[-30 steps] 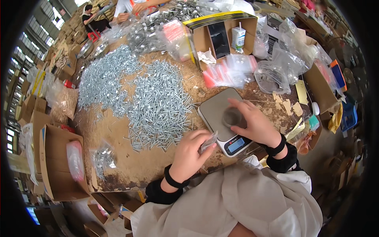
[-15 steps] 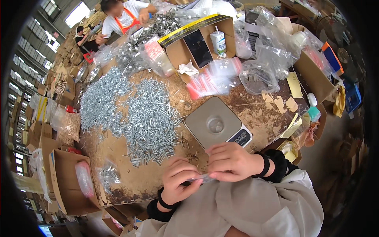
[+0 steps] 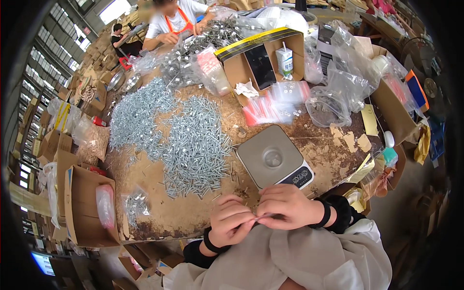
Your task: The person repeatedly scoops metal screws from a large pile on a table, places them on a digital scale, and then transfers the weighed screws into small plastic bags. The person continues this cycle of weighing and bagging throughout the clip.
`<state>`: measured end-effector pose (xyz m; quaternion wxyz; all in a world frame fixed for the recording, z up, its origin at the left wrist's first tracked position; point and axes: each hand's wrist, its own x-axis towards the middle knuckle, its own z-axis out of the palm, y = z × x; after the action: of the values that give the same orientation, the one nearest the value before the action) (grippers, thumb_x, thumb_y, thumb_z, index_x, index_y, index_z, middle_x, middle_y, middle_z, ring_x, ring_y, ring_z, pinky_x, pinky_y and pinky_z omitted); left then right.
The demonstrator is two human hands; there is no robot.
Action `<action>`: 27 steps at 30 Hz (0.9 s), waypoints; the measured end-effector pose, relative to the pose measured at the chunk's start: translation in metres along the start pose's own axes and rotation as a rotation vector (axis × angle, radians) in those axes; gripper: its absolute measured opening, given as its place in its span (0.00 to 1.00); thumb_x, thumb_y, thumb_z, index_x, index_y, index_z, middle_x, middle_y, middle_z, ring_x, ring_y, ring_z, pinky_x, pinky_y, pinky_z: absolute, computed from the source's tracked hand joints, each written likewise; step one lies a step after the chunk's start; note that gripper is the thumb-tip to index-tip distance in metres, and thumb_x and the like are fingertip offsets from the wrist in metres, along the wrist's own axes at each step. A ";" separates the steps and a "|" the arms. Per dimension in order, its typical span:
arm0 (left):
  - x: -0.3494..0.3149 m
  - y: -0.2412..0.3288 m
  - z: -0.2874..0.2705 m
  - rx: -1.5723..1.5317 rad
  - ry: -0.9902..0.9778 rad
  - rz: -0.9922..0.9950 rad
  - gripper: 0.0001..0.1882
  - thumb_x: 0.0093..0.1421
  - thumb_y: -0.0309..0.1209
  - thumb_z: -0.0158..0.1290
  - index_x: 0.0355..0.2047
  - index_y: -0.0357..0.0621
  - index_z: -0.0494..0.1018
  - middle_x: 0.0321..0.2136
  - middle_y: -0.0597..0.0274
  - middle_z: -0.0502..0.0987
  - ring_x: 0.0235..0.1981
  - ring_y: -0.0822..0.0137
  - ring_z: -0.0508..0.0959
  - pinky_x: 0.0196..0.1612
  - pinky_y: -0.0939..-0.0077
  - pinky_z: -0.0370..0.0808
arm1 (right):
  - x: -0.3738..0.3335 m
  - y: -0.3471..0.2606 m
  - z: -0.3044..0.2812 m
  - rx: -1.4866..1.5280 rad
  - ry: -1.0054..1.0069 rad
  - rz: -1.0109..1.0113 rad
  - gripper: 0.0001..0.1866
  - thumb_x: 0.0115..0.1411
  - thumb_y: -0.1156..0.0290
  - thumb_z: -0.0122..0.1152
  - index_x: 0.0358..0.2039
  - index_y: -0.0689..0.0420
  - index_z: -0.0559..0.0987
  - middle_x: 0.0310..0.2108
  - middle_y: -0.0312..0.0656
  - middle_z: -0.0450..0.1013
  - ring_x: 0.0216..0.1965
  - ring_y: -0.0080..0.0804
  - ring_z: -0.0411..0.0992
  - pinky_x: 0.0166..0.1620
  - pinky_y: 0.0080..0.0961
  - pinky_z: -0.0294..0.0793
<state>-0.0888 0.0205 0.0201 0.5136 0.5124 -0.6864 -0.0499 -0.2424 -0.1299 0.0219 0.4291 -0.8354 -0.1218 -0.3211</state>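
Observation:
My left hand (image 3: 231, 220) and my right hand (image 3: 285, 207) meet above my lap at the table's front edge. Both are closed in a pinch, fingertips nearly touching. Between them they hold a small clear plastic bag (image 3: 257, 218), mostly hidden by the fingers. Just beyond the right hand lies a kitchen scale (image 3: 256, 153) with a small clear round dish (image 3: 273, 157) on its plate. Left of the scale spreads a heap of silvery screws (image 3: 198, 150), with a second screw heap (image 3: 137, 116) behind it.
Clear bags with red strips (image 3: 273, 106) lie beyond the scale, before an open carton (image 3: 232, 72) holding a black phone (image 3: 261, 68) and a drink carton (image 3: 285, 60). A bag of small metal parts (image 3: 137, 205) sits front left. Across the table a co-worker (image 3: 179, 21) handles metal parts.
The view has shifted, so the table appears further right. My hands have drawn closer together, and less of the clear bag shows between them. The co-worker's hands have moved onto the metal parts.

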 end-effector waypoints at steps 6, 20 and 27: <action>-0.012 0.003 0.001 0.012 -0.022 -0.051 0.02 0.53 0.25 0.61 0.27 0.40 0.80 0.24 0.60 0.78 0.24 0.60 0.76 0.41 0.60 0.76 | -0.006 -0.002 0.007 0.026 -0.045 0.048 0.09 0.56 0.73 0.65 0.31 0.55 0.71 0.27 0.40 0.70 0.29 0.44 0.72 0.32 0.35 0.72; -0.038 0.004 -0.007 -0.166 0.160 -0.235 0.04 0.50 0.23 0.63 0.29 0.38 0.82 0.25 0.59 0.80 0.26 0.59 0.77 0.41 0.61 0.75 | -0.013 0.003 0.000 0.170 -0.007 -0.011 0.09 0.56 0.74 0.65 0.26 0.56 0.72 0.22 0.40 0.68 0.25 0.44 0.70 0.31 0.36 0.70; -0.063 -0.006 -0.014 -0.261 0.487 -0.356 0.06 0.55 0.26 0.61 0.27 0.35 0.78 0.27 0.56 0.79 0.31 0.59 0.76 0.41 0.62 0.73 | -0.004 0.004 0.007 0.147 -0.042 0.008 0.10 0.59 0.72 0.69 0.26 0.56 0.75 0.22 0.37 0.71 0.24 0.39 0.73 0.42 0.36 0.79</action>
<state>-0.0775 0.0719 -0.0179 0.7071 0.5513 -0.4308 -0.1025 -0.2404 -0.1266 0.0138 0.4880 -0.8086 -0.1507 -0.2921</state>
